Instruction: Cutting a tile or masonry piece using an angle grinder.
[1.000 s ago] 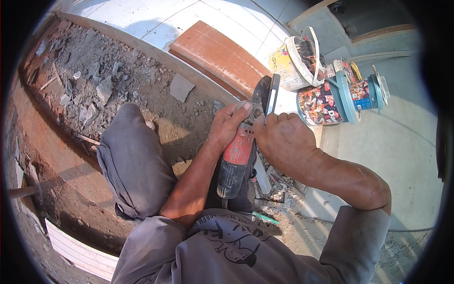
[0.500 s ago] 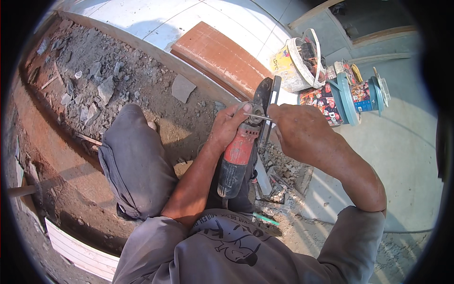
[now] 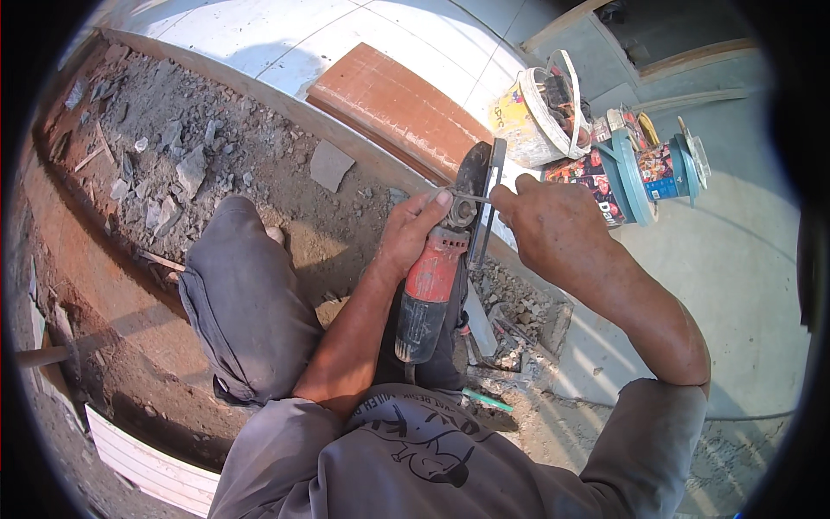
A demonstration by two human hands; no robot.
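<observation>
Working the thin metal rod [image 3: 475, 199], clamped in the right hand [image 3: 558, 227] across the head of the angle grinder [image 3: 432, 277], seems best done slowly, with that head held steady by the closed left hand [image 3: 410, 232].

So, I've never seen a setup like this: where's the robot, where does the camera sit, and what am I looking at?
There is no robot here, just a person using two bare hands. The camera is worn on the head and looks down, so you see the person's own arms and body from above; its very wide lens makes straight edges bend. The left hand grips the head of a red and black power tool, probably a grinder. The right hand holds a thin rod across that head. Around them, rubble covers the ground to the left, a brown board lies on pale tiles ahead, and buckets sit to the right.
</observation>
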